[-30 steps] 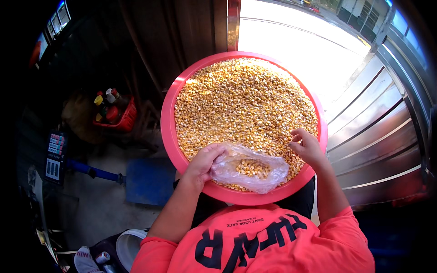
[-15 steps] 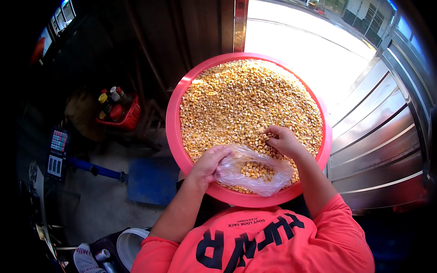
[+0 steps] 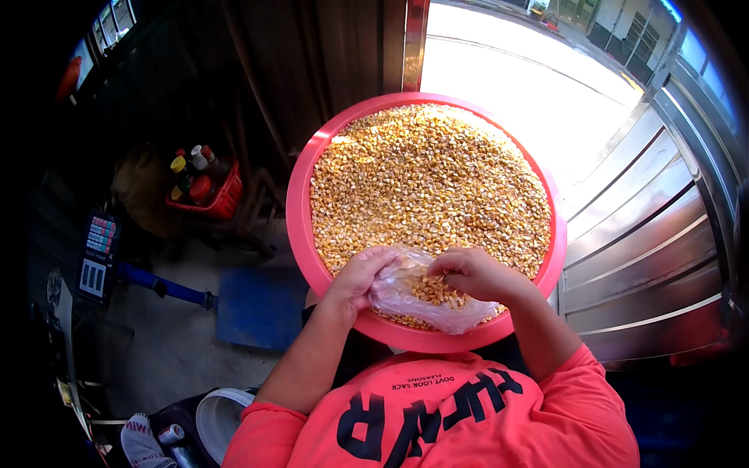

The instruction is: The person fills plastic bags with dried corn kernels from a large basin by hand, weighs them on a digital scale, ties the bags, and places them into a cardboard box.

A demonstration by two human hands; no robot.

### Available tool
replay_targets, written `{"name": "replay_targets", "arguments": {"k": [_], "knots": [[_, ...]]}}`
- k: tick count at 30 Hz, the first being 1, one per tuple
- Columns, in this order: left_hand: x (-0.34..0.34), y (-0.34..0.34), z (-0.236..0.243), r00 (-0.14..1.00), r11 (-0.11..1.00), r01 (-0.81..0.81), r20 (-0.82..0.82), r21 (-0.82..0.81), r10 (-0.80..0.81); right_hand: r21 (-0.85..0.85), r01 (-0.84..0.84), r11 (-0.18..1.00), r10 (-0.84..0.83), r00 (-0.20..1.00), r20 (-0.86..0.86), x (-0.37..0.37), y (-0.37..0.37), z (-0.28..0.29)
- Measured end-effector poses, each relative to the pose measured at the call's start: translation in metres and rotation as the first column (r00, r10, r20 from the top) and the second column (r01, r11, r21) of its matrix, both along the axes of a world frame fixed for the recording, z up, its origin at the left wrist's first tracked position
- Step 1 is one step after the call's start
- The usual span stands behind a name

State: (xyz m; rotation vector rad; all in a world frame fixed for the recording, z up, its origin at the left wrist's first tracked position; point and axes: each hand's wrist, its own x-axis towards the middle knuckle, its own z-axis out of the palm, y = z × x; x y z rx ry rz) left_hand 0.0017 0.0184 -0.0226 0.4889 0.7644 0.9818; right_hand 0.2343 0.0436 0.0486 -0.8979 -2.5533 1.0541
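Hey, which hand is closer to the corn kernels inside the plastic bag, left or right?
Right. Your right hand is at the mouth of the plastic bag, over the corn kernels inside; your left hand grips the bag's left side, farther from them.

Has a crumpled translucent plastic bag point(image 3: 427, 313) on yellow corn kernels point(image 3: 433, 183), at the near edge of a round pink plastic basin point(image 3: 299, 207). Past the left edge, has a flat blue platform point(image 3: 264, 308) and, farther off, a red plastic basket point(image 3: 228, 195); past the right, ribbed metal panels point(image 3: 636, 242).
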Motion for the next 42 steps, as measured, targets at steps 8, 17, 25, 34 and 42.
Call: {"name": "replay_targets", "arguments": {"k": [8, 17, 25, 34, 42], "knots": [[-0.003, 0.001, -0.005, 1.0, 0.999, 0.013, -0.005, 0.036, -0.013, -0.009, -0.07, 0.998, 0.07, 0.984, 0.167, 0.017, -0.016, 0.012], [0.001, -0.005, 0.011, 0.998, 0.999, 0.04, -0.039, 0.022, -0.039, 0.348, 0.329, 0.878, -0.317, 0.944, -0.092, 0.025, 0.005, 0.005], [0.002, -0.002, 0.005, 0.999, 1.0, 0.019, -0.041, 0.001, -0.019, 0.481, 0.276, 0.832, -0.389, 0.909, 0.151, -0.029, 0.017, -0.01], [-0.001, -0.004, 0.013, 0.999, 0.999, 0.047, -0.007, 0.013, -0.047, 0.443, 0.267, 0.856, -0.369, 0.915, 0.162, -0.023, 0.052, -0.032], [-0.001, -0.001, 0.002, 1.0, 1.0, 0.015, -0.011, 0.015, -0.015, 0.145, 0.289, 0.946, -0.272, 0.954, -0.127, -0.021, 0.029, 0.01]]}}
